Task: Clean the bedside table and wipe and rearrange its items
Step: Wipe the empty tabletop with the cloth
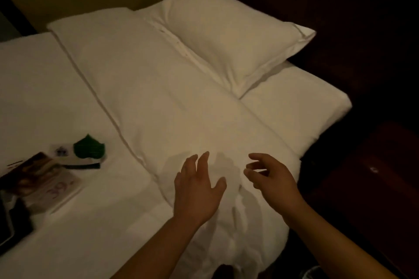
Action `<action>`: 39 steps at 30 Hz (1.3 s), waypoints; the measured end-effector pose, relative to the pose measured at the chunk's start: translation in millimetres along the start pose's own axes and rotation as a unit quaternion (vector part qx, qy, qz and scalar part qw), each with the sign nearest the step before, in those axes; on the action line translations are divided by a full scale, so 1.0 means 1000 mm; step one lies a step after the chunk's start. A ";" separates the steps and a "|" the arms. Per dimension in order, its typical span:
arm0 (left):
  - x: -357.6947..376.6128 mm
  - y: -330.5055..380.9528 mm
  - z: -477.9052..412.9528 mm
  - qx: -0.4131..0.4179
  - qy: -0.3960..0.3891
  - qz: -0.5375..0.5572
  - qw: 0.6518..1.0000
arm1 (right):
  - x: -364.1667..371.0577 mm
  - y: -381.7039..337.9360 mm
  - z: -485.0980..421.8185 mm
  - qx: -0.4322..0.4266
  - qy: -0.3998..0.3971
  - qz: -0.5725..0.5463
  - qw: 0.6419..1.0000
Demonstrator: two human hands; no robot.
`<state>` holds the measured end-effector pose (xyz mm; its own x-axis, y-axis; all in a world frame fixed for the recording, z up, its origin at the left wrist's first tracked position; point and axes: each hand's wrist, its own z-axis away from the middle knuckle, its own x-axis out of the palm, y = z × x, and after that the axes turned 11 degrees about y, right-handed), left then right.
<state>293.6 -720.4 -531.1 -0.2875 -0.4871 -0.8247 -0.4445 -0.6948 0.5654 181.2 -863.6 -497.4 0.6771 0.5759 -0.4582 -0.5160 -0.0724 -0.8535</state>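
Observation:
I look down on a white bed in dim light. My left hand hovers just above the near end of a long white pillow, fingers spread and holding nothing. My right hand is beside it to the right, fingers loosely curled and apart, also holding nothing. Several table items lie on the sheet at the left: a green leaf-shaped card, a dark flat strip, printed leaflets and a dark tablet-like object. The dark wooden bedside table stands to the right of the bed.
A second white pillow lies at the head of the bed on the right. The mattress corner juts toward the dark floor. A dark headboard and wall run along the back. Something pale shows at the bottom right edge.

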 end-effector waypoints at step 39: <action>0.337 0.252 0.043 0.404 -0.078 -0.187 0.892 | -0.369 0.380 0.123 0.018 0.358 0.343 0.868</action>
<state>47.9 -1036.6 -667.1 -0.0775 -0.1784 -0.9809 -0.9823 -0.1546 0.1057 -328.8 -1003.8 -622.1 0.3491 -0.2485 -0.9035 -0.9345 -0.1646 -0.3157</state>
